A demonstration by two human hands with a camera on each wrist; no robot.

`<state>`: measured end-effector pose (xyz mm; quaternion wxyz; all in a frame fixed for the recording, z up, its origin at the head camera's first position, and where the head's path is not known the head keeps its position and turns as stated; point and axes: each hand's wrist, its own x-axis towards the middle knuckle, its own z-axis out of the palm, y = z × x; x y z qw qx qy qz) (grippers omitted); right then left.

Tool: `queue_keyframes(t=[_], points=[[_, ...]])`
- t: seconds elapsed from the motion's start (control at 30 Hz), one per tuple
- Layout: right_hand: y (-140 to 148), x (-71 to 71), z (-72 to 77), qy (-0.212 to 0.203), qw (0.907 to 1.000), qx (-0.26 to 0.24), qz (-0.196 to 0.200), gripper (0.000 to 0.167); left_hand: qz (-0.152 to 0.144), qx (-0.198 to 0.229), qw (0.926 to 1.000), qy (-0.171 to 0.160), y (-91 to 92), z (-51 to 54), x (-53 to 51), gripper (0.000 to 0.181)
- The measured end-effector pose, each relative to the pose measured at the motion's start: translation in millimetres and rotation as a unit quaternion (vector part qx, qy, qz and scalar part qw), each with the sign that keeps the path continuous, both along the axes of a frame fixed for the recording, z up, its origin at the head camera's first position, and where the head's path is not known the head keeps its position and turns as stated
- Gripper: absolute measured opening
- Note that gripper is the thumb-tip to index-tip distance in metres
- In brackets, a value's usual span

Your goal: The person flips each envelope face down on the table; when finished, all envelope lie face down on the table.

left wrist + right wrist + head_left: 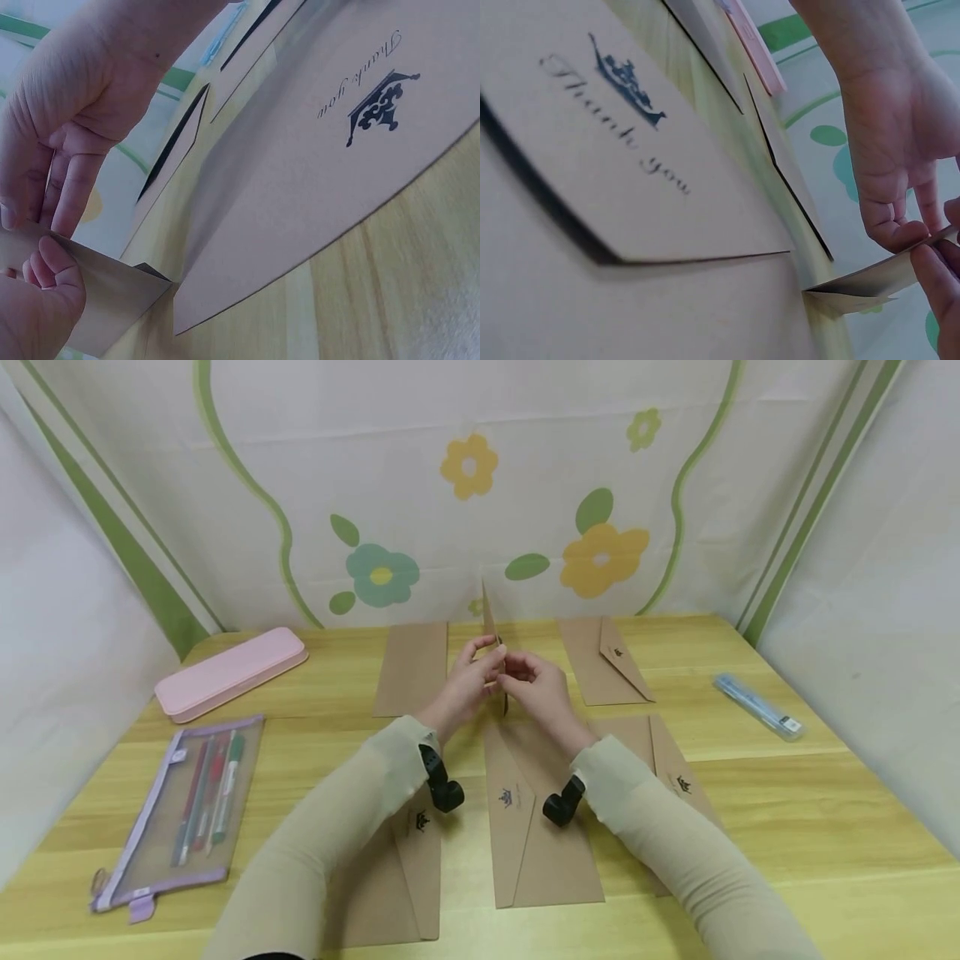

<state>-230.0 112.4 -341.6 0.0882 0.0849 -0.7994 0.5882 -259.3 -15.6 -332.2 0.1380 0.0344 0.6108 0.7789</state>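
A brown paper envelope (489,610) stands on edge above the table, seen nearly side-on in the head view. My left hand (467,687) pinches it from the left, and my right hand (538,689) pinches it from the right, the two nearly meeting. In the left wrist view the held envelope (112,300) shows a slightly raised flap. Below my wrists lie a middle envelope (555,843), printed with a crown and "Thank you", and a left one (375,893) partly under my left sleeve. Another envelope (630,739) is partly covered by my right sleeve.
At the back lie a left envelope (412,668) and a right envelope (583,660). A pink pencil case (232,672) and a mesh pouch (246,777) with several pens are at left. A slim bluish clear case (757,706) lies at right. A flowered cloth hangs behind the table.
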Motion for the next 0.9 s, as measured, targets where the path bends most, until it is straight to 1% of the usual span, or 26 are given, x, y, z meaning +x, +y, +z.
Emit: queue_keyframes(t=[0.1,0.2,0.37,0.53,0.67,0.73,0.8,0.9], points=[[-0.3,1.2,-1.6,0.019,0.9997,0.006,-0.014,0.029,-0.004,-0.002,1.0000,0.006,0.9,-1.0,0.2,0.045],[-0.6,2.7,-2.5,0.047,0.9985,0.013,-0.025,0.026,-0.011,-0.004,0.9999,0.008,1.4,-1.5,0.3,0.046],[-1.7,4.1,-7.2,0.093,0.9942,0.028,-0.047,0.022,-0.018,-0.011,0.9997,0.012,2.5,-4.5,0.5,0.043],[-2.6,5.2,-11.7,0.122,0.9878,0.036,-0.089,0.020,-0.028,-0.021,0.9991,0.023,4.6,-7.1,0.4,0.044],[-2.8,6.0,-12.8,0.141,0.9804,0.034,-0.134,0.017,-0.034,-0.020,0.9988,0.029,6.4,-6.9,1.1,0.044],[-2.3,6.6,-11.3,0.150,0.9759,0.020,-0.157,0.016,-0.031,-0.010,0.9990,0.031,7.1,-6.0,1.1,0.043],[-1.6,6.9,-9.1,0.151,0.9723,-0.003,-0.178,0.015,-0.021,0.003,0.9992,0.033,7.6,-5.1,0.9,0.042],[-0.1,6.2,-4.6,0.132,0.9699,-0.066,-0.194,0.015,0.005,0.011,0.9992,0.037,7.4,-4.6,0.6,0.041]])
